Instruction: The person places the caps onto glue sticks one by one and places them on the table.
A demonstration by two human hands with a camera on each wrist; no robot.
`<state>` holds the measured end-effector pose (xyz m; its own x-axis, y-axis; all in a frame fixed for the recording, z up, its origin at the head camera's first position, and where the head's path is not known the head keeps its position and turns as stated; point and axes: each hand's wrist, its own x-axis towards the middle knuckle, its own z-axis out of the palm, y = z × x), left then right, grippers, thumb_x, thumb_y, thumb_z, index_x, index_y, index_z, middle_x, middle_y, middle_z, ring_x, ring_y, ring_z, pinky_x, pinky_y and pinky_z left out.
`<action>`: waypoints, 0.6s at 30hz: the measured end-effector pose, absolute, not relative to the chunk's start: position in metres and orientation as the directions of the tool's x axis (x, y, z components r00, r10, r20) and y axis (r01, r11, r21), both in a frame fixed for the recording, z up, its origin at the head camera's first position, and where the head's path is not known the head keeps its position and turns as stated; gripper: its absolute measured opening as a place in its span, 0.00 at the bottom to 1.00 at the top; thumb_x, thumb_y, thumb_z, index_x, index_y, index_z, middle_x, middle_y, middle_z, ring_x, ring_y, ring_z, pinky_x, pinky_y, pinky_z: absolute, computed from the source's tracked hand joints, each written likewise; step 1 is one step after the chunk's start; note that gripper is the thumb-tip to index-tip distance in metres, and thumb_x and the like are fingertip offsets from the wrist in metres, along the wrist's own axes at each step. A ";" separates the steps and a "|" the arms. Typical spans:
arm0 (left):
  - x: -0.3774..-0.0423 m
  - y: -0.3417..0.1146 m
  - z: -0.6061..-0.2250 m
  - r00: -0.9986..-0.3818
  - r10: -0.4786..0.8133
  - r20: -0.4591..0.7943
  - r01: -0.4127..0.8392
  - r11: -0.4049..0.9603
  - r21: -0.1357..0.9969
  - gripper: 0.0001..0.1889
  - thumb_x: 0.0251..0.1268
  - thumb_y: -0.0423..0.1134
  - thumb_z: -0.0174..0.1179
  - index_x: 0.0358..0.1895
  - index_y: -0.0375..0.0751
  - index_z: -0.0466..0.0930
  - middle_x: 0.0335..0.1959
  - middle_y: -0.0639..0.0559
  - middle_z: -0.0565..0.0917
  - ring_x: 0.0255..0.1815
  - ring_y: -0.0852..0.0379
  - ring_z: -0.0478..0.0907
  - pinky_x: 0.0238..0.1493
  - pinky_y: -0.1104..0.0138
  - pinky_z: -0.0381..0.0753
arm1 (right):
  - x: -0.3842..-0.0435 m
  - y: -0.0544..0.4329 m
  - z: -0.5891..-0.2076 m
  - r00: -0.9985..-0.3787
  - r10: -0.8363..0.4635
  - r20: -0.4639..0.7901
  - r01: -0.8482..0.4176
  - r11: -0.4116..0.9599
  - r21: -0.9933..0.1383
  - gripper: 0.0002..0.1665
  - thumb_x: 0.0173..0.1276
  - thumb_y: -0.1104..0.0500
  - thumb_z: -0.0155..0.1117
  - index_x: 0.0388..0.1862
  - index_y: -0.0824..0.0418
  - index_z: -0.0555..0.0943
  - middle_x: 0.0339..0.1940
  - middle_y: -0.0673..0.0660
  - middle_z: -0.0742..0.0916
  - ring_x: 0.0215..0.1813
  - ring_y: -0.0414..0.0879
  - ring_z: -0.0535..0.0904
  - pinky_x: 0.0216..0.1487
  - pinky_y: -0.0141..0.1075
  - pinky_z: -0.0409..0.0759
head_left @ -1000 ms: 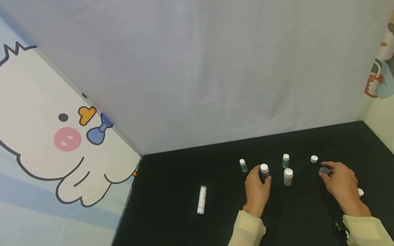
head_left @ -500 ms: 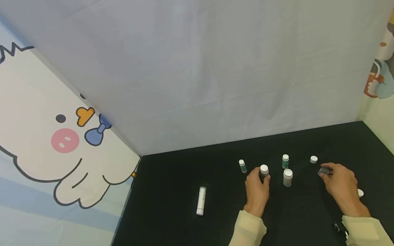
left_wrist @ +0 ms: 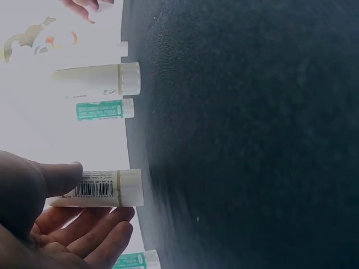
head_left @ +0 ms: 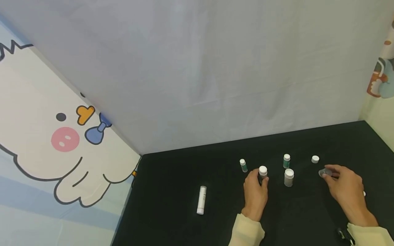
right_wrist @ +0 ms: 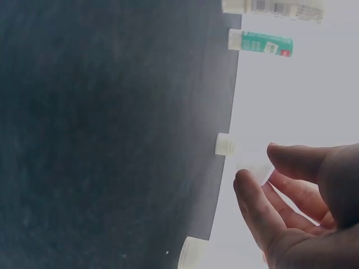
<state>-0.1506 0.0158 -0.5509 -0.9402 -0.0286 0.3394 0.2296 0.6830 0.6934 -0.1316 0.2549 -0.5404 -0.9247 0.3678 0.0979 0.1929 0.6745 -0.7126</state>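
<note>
My left hand (head_left: 255,195) grips a white-ended glue stick (left_wrist: 95,188), thumb on one side and fingers on the other. Its barcode label shows in the left wrist view. At the right, my right hand (head_left: 347,186) pinches a small translucent cap (head_left: 325,172) between thumb and fingertips; ridges show on the cap (right_wrist: 259,171) in the right wrist view. Between the hands stands another white-topped glue stick (head_left: 288,178), with a small green-labelled stick (head_left: 286,161) just behind it. A second small green-labelled stick (head_left: 243,165) stands behind my left hand.
A long white tube (head_left: 201,200) lies on the black table (head_left: 166,191), left of the left hand. A small white piece (head_left: 315,159) sits behind the right hand. Another white piece (head_left: 364,193) is mostly hidden by the right wrist. A pale wall (head_left: 215,85) rises behind.
My right hand has shifted slightly right and toward me, and the translucent cap has tilted in its fingers. It now covers more of the white piece beside the wrist. The left hand barely moves.
</note>
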 end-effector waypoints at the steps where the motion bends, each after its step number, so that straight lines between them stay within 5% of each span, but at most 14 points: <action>1: -0.150 0.015 -0.550 -0.941 -0.029 0.339 0.229 0.682 0.695 0.12 0.62 0.28 0.74 0.48 0.37 0.87 0.42 0.48 0.89 0.45 0.52 0.88 0.47 0.61 0.86 | -0.131 0.254 -0.539 -0.924 0.368 0.101 0.191 0.674 -0.714 0.19 0.70 0.69 0.69 0.56 0.79 0.81 0.48 0.81 0.86 0.51 0.77 0.84 0.43 0.65 0.78; 18: -0.129 0.002 -0.546 -0.965 -0.030 0.259 0.176 0.658 0.732 0.13 0.64 0.32 0.74 0.51 0.38 0.88 0.39 0.52 0.85 0.42 0.56 0.86 0.46 0.59 0.86 | -0.111 0.241 -0.533 -0.920 0.341 0.192 0.106 0.689 -0.717 0.16 0.68 0.68 0.71 0.51 0.76 0.84 0.41 0.77 0.89 0.45 0.74 0.87 0.44 0.66 0.76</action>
<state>-0.1288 0.0018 -0.5462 -0.9653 -0.0300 0.2593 0.1761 0.6584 0.7318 -0.1105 0.2409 -0.5334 -0.9202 0.3414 0.1917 0.1062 0.6889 -0.7170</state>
